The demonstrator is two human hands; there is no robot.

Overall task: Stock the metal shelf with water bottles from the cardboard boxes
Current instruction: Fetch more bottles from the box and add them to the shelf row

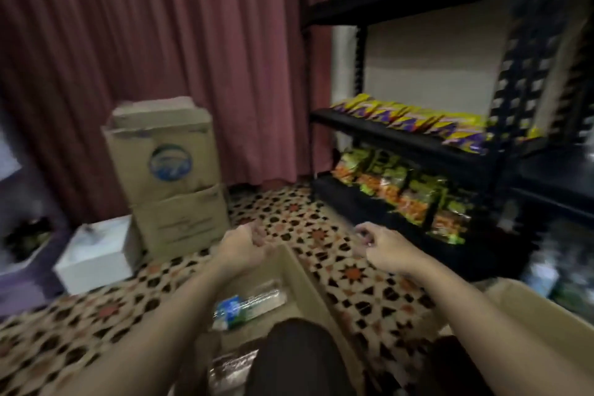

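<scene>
Star-patterned floor point(350, 270), maroon curtain point(160, 42) behind. Black metal shelf point(401, 138) on the right: yellow-purple snack packs point(414, 120) above, orange-green packs point(401, 193) below. Water bottle point(247, 307) lies on its side in the open cardboard box point(302, 270). Stacked cardboard boxes point(170, 177) far left. Left hand point(244, 244) and right hand point(382, 247) are loosely curled, seemingly empty; view is blurred.

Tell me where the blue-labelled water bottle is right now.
Head view, bottom centre: the water bottle lies on its side inside the open cardboard box, just below the left hand and above the person's dark-clad knee.
</scene>
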